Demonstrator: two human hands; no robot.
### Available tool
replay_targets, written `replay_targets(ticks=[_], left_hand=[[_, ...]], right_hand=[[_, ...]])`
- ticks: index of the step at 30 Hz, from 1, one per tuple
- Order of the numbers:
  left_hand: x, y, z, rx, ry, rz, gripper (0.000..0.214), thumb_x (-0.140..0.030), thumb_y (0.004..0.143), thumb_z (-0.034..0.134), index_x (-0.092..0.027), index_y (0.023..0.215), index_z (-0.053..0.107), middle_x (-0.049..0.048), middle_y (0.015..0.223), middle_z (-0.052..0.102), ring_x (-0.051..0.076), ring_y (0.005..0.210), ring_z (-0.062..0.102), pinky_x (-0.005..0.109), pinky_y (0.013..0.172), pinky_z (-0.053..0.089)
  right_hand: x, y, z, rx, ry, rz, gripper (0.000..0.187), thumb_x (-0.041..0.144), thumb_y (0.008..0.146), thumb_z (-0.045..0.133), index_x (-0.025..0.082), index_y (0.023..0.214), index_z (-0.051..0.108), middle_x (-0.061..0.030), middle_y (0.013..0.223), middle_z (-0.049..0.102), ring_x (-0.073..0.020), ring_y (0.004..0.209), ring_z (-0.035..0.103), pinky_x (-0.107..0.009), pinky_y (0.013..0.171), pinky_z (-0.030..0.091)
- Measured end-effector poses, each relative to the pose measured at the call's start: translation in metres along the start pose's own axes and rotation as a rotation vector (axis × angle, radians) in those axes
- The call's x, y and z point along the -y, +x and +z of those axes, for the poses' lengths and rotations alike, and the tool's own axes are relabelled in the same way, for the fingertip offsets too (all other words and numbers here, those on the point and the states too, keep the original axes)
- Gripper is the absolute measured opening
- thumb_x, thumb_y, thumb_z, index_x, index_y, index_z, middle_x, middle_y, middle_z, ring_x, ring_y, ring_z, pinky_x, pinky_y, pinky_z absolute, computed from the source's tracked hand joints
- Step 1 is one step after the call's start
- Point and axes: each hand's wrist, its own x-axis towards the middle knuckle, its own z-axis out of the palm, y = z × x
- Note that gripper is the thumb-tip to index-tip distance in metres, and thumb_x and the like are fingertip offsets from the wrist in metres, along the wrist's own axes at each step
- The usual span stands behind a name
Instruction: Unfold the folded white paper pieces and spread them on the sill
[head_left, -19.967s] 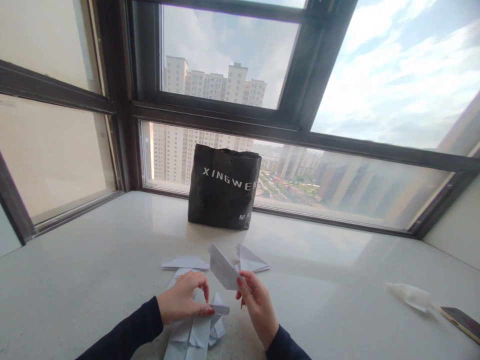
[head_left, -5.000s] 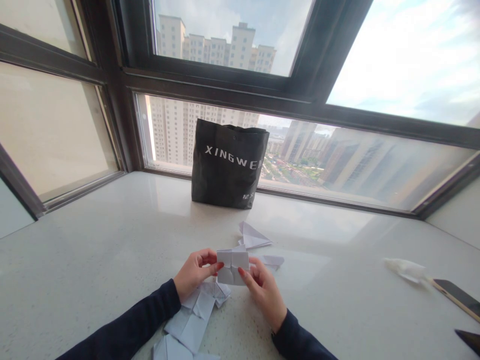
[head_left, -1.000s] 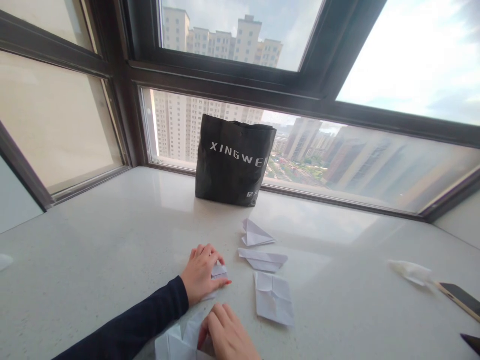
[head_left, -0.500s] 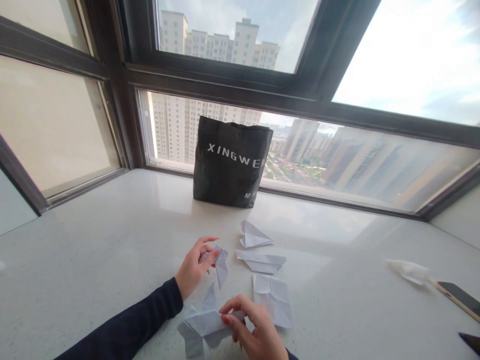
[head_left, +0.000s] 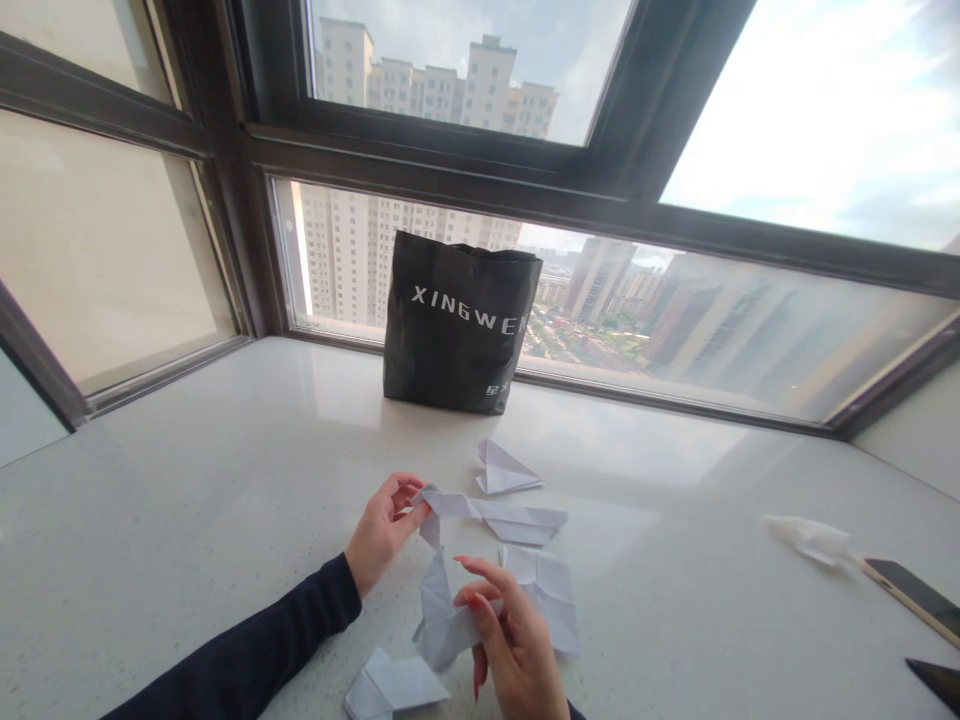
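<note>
My left hand (head_left: 384, 535) pinches a white folded paper piece (head_left: 450, 504) between thumb and fingers, with one strip pointing right and another hanging down. Lower down, my right hand (head_left: 517, 635) is closed on a second folded paper piece (head_left: 442, 625), whose pointed flap stands up just below the first. Another folded paper (head_left: 401, 685) lies at the bottom, left of my right hand. A creased paper sheet (head_left: 551, 600) lies partly hidden behind that hand. Beyond it rest a boat-like folded paper (head_left: 529, 523) and a pointed folded paper (head_left: 508, 468).
A black bag (head_left: 459, 325) with white lettering stands on the pale countertop (head_left: 187, 500) against the window. At the right lie a crumpled white packet (head_left: 814, 540), a phone (head_left: 919, 595) and a dark pointed object (head_left: 934, 683) cut by the frame edge.
My right hand has moved its paper up and right, exposing the separate folded paper at the bottom. In my left hand the paper has turned, its strip now pointing right.
</note>
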Motion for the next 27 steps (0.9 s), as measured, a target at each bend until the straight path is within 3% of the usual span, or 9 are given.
replay_targets(ticks=[4,7,10,15,24,27], left_hand=[[-0.003,0.0,0.0,-0.016,0.057,-0.006,0.037,-0.041,0.071,0.065,-0.016,0.091,0.048,0.0034,0.08,0.058,0.016,0.064,0.053,0.024,0.055,0.038],[-0.004,-0.001,0.002,0.05,0.039,-0.023,0.045,-0.041,0.073,0.063,-0.015,0.105,0.048,0.0006,0.072,0.055,0.014,0.06,0.05,0.024,0.054,0.039],[-0.003,-0.003,0.005,0.139,0.003,-0.036,0.049,-0.041,0.073,0.064,-0.014,0.112,0.05,0.002,0.075,0.054,0.015,0.063,0.051,0.024,0.054,0.042],[-0.002,-0.008,0.01,0.266,-0.086,-0.068,0.046,-0.043,0.071,0.068,-0.013,0.103,0.055,0.0067,0.086,0.059,0.017,0.069,0.056,0.029,0.063,0.047],[-0.01,-0.012,0.01,0.289,-0.15,-0.129,0.049,-0.048,0.073,0.064,-0.014,0.105,0.051,0.0083,0.087,0.063,0.023,0.082,0.059,0.036,0.076,0.048],[-0.008,-0.011,0.011,0.243,-0.127,-0.139,0.05,-0.048,0.069,0.069,-0.013,0.1,0.052,0.0071,0.081,0.064,0.022,0.077,0.06,0.034,0.073,0.048]], right_hand=[[0.001,0.005,-0.003,0.007,0.018,-0.113,0.027,0.034,0.089,0.041,0.023,0.111,0.051,-0.0051,0.085,0.061,-0.0102,0.053,0.059,-0.023,0.051,0.052],[0.005,0.012,-0.007,0.024,-0.054,-0.203,0.025,0.029,0.089,0.042,0.021,0.109,0.054,-0.0066,0.088,0.061,-0.0146,0.068,0.063,-0.028,0.064,0.054],[0.007,0.016,-0.008,0.024,-0.077,-0.22,0.025,0.028,0.089,0.042,0.02,0.109,0.055,-0.0073,0.089,0.061,-0.0152,0.069,0.063,-0.029,0.065,0.054],[0.006,0.016,-0.008,-0.014,-0.077,-0.2,0.032,0.025,0.088,0.042,0.022,0.12,0.047,-0.0097,0.105,0.058,-0.0151,0.073,0.063,-0.028,0.066,0.055],[0.01,0.02,-0.009,0.056,-0.3,-0.283,0.04,0.019,0.089,0.036,0.023,0.128,0.04,-0.0102,0.111,0.055,-0.0157,0.08,0.063,-0.026,0.069,0.054],[0.011,0.018,-0.01,0.036,-0.471,-0.333,0.042,0.018,0.089,0.034,0.024,0.13,0.038,-0.009,0.114,0.054,-0.0182,0.095,0.058,-0.028,0.076,0.051]])
